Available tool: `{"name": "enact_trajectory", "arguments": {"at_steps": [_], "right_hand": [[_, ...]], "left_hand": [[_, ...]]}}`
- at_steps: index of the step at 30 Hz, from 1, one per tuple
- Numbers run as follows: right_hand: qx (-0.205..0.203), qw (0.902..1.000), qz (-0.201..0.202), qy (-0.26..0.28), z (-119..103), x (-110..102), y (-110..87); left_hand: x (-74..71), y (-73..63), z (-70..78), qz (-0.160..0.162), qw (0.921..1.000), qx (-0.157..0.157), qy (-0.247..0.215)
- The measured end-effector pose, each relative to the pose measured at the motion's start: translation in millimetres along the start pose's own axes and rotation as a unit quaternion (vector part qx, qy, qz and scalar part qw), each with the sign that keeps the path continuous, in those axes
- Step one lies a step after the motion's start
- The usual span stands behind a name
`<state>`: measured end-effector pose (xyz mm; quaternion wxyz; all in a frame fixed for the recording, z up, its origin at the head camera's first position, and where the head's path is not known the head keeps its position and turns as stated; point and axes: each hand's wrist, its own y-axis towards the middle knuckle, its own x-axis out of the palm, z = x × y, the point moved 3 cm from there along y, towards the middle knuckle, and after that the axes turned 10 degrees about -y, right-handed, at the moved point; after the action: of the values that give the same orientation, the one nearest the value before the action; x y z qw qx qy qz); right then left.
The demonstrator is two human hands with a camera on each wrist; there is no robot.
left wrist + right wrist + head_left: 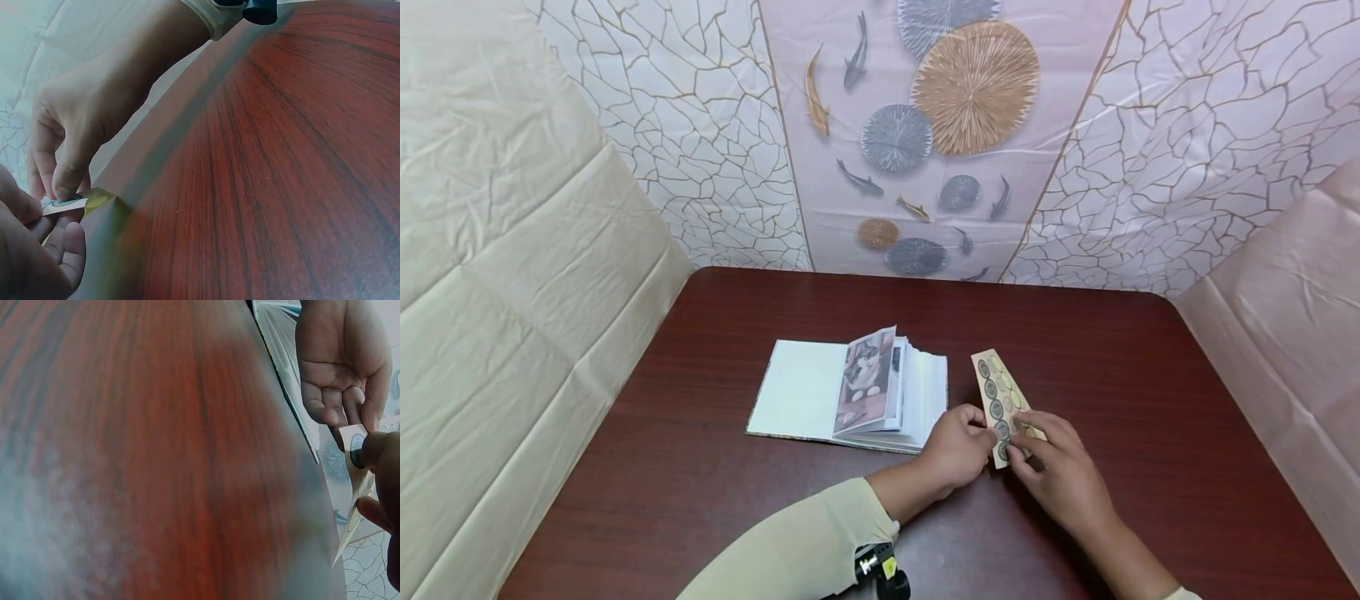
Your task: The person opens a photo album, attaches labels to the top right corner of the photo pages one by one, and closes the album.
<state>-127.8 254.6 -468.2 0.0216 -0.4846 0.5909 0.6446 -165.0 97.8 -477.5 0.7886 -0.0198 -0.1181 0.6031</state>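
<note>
A narrow cream sticker sheet [992, 392] with rows of dark and yellow round stickers is held tilted, to the right of an open photo album [801, 387]. My left hand [957, 450] pinches the sheet's near left edge between thumb and fingers. My right hand [1063, 479] pinches the same sheet from the right, its fingers over the lower stickers. In the right wrist view, the sheet [355, 487] bends between both hands, and the right thumb [380, 450] lies by a dark sticker. Whether any sticker is lifted, I cannot tell.
The album lies with its white inside cover flat on the left. A leaf with a cat photo [865, 379] stands partly raised from the other pages. Beneath everything is a dark red wooden table [715, 492], with patterned cloth [700, 125] hanging behind it.
</note>
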Motion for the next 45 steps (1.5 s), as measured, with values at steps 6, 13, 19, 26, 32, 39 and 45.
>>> {"name": "enact_trajectory", "arguments": {"at_steps": [6, 13, 19, 26, 32, 39, 45], "right_hand": [[0.025, 0.9986, -0.043, -0.018, 0.6, -0.7, -1.7], [0.022, 0.9985, -0.042, -0.027, 1.0, 0.3, -3.3], [0.031, 0.9974, -0.060, -0.023, 2.7, 1.6, -5.8], [0.049, 0.9955, -0.079, -0.014, 1.8, 1.6, -7.4], [0.056, 0.9954, -0.078, 0.000, 0.3, 1.4, -8.1], [0.069, 0.9948, -0.073, 0.015, -0.9, -0.4, -9.3], [0.085, 0.9929, -0.082, 0.017, -1.5, -2.5, -8.6]], "left_hand": [[1.0, -0.4, 0.1, 0.003, 1.0000, 0.005, 0.002], [1.1, -2.1, 2.3, 0.004, 0.9999, 0.009, 0.003], [0.5, -0.9, 1.9, 0.004, 0.9999, 0.009, -0.003], [-0.1, 1.2, 0.7, 0.018, 0.9998, 0.001, -0.007], [-1.5, 3.6, -0.1, 0.024, 0.9997, -0.002, -0.010], [-4.0, 5.6, -0.6, 0.029, 0.9996, 0.000, -0.006], [-6.0, 7.8, -1.0, 0.021, 0.9998, 0.006, -0.003]]}}
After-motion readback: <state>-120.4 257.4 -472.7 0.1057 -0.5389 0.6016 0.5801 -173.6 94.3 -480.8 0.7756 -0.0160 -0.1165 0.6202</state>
